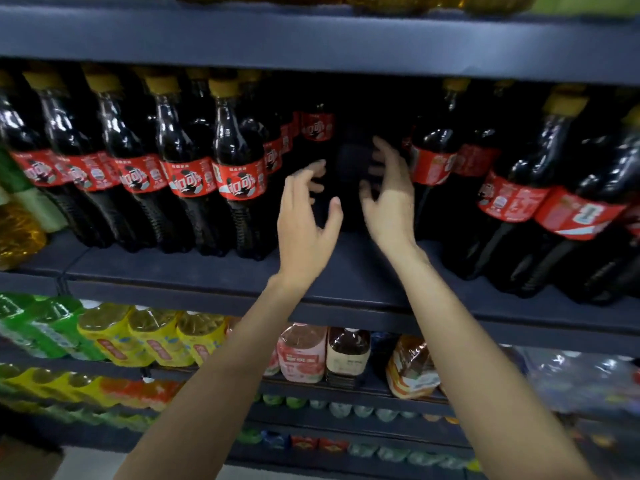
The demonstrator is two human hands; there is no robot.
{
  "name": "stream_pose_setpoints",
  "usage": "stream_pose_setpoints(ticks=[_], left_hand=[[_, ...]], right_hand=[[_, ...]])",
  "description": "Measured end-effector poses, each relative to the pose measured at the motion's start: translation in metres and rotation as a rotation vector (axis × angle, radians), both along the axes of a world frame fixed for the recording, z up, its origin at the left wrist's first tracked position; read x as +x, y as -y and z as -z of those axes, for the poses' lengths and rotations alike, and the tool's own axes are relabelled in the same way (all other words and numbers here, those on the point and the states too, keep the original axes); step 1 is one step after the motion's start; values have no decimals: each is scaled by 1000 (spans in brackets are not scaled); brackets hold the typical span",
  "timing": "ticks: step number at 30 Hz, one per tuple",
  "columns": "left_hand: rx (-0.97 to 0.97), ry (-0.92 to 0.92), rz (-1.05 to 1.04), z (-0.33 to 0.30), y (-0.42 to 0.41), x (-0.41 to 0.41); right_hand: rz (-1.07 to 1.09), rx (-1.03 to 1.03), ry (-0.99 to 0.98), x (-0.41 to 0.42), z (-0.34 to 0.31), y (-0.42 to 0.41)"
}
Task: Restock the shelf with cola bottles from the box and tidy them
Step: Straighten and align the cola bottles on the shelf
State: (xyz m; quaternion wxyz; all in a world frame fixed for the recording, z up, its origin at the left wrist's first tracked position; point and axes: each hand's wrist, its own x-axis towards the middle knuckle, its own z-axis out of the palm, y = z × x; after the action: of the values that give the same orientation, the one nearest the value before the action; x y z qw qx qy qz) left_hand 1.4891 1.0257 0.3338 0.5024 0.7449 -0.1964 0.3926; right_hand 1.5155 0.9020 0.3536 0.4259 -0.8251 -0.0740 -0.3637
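Cola bottles point(239, 168) stood in rows on the shelf point(207, 271), left and right of a dark gap. Left hand point(304, 206) and right hand point(388, 195) reached into that gap, fingers spread, apparently holding nothing; gap too dark to tell for sure.

A shop: shelves point(346, 292) stocked with bottled drinks point(239, 161).

Both hands, left hand point(304, 206) and right hand point(389, 199), reach into a gap on the shelf point(346, 271). A row of cola bottles point(180, 168) stands left of them, more bottles point(519, 188) to their right, another bottle point(317, 128) behind.
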Motion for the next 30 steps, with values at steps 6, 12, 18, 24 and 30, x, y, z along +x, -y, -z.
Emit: stream_pose_setpoints(ticks=[6,12,18,24,30], left_hand=[[137,-444,359,-3,55,35],[37,-386,325,-3,105,46],[38,-373,210,0,107,53],[-18,-328,159,9,63,53],[-5,-342,115,9,36,59]], right_hand=[[311,-84,200,-72,23,41],[783,-92,186,-85,41,70],[891,-13,93,-68,47,61],[1030,81,71,-45,49,46],[879,144,174,-48,49,46]])
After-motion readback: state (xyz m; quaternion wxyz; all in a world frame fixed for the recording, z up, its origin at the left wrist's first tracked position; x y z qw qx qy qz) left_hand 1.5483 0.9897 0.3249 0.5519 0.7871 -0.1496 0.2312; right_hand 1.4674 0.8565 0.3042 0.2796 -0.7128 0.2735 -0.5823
